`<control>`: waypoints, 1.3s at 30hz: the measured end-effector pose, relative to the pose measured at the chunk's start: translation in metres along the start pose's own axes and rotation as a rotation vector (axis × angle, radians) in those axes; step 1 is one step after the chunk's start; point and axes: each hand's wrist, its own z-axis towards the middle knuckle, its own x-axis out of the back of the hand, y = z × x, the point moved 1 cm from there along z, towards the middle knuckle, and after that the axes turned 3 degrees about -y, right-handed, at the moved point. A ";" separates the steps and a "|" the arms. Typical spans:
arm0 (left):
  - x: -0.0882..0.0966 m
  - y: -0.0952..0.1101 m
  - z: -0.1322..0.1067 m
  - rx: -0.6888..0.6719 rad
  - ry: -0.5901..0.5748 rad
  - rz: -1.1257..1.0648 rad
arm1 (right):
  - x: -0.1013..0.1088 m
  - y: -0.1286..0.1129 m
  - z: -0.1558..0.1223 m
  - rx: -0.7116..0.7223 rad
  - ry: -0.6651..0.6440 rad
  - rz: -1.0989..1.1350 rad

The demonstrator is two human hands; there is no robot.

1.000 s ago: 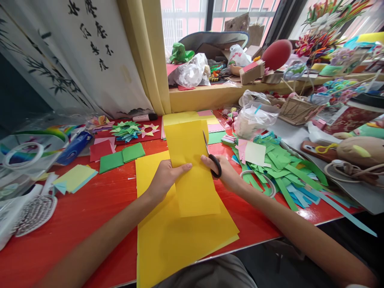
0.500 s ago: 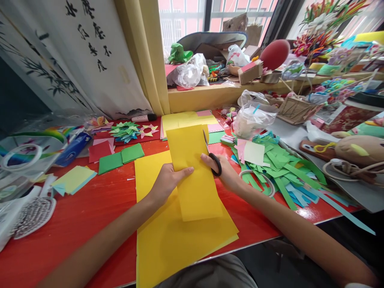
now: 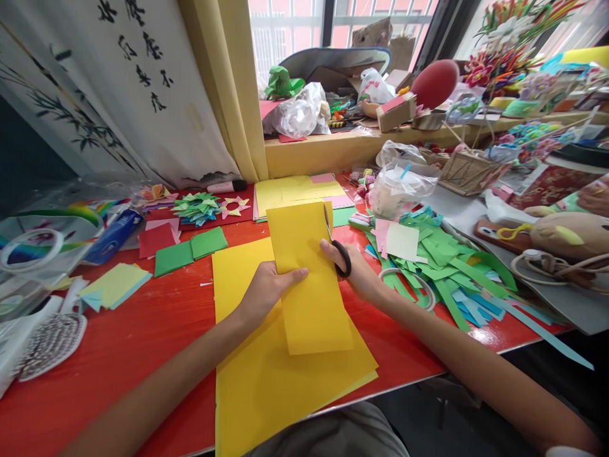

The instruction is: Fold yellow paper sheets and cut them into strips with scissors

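Note:
My left hand (image 3: 269, 290) pinches the left edge of a long folded yellow sheet (image 3: 309, 298), thumb on top. The sheet is lifted above a stack of larger yellow sheets (image 3: 266, 381) on the red table (image 3: 118, 343). My right hand (image 3: 354, 270) grips black-handled scissors (image 3: 337, 251), whose blades point away from me along the sheet's right edge near its far end.
Green and blue paper strips (image 3: 442, 273) are piled right of my right hand. Green squares (image 3: 190, 247), red paper and folded stars (image 3: 202, 208) lie at the left. A plastic bag (image 3: 399, 187), a basket (image 3: 469, 171) and a cluttered windowsill (image 3: 361, 149) stand behind.
The yellow sheet and both hands have sunk slightly toward me. The scissors stay at the sheet's right edge.

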 end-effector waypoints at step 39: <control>-0.004 0.000 -0.002 0.069 -0.045 -0.047 | 0.009 0.004 0.005 0.073 0.042 -0.080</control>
